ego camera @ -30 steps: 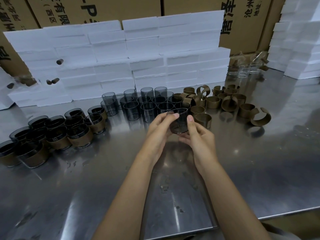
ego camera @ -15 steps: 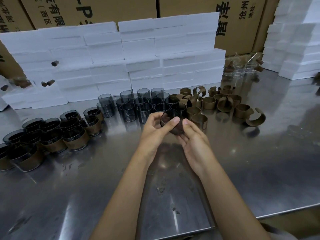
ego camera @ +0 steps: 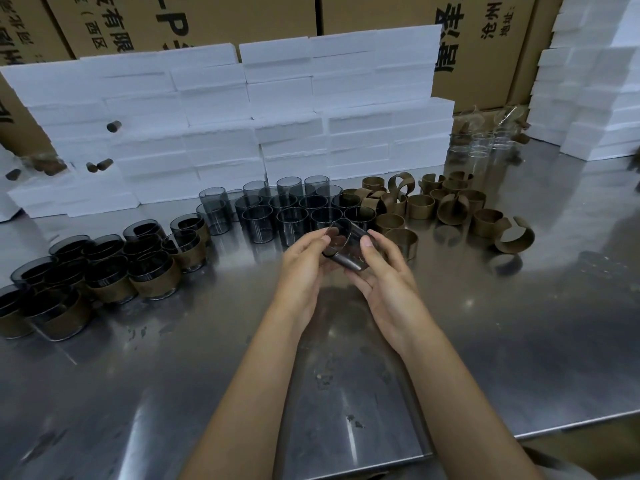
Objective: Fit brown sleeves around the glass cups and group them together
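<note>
A dark glass cup lies tilted on its side above the steel table, mouth toward the upper left. My left hand and my right hand both hold it, fingers curled round its sides. Whether a brown sleeve is on it I cannot tell. Several bare smoked-glass cups stand in rows just behind my hands. Loose brown sleeves lie scattered to the right of them. Several sleeved cups are grouped at the left.
White foam blocks are stacked along the back, with cardboard boxes behind and more foam at the right. Clear glasses stand at the back right. The table's front edge runs close to my body.
The cup in my hands has tipped from upright onto its side, and both hands have shifted slightly toward me. The camera view drifted a little.
</note>
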